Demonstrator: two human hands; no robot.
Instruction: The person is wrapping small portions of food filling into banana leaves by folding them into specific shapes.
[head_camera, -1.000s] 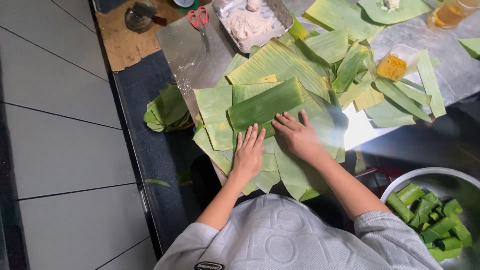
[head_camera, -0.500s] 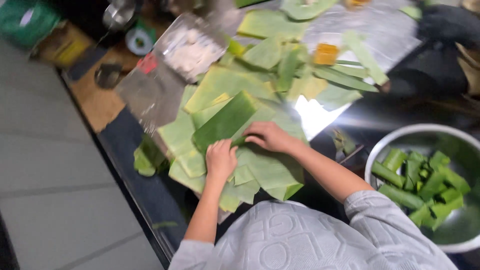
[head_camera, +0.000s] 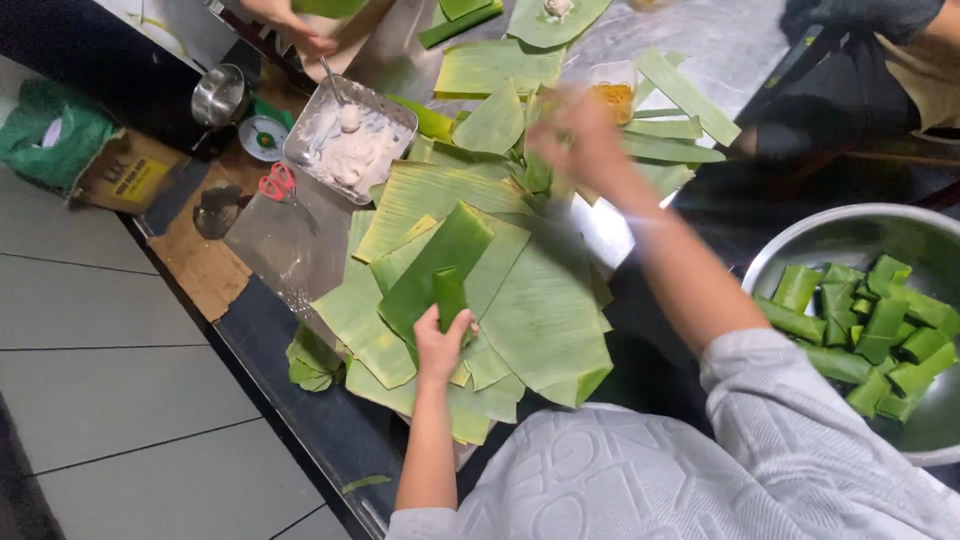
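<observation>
1. Head view: I see a steel worktop (head_camera: 720, 40) covered with flat banana leaves (head_camera: 545, 310).
2. Near right, a metal bowl (head_camera: 850, 235) holds folded leaf parcels (head_camera: 880, 330).
3. My left hand (head_camera: 440, 345) grips a small leaf strip (head_camera: 450, 295), upright on the pile.
4. My right hand (head_camera: 575, 135) is blurred above the far leaves; grip unclear.

One view only, worn on the head. It looks steeply down from above the person's shoulders, tilted toward 11 o'clock. Close range: the table (head_camera: 690, 40) runs from centre to 12 o'clock, a tiled floor (head_camera: 110, 400) fills 8 o'clock, and a steel bowl (head_camera: 850, 235) is cut by the edge at 3 o'clock.
</observation>
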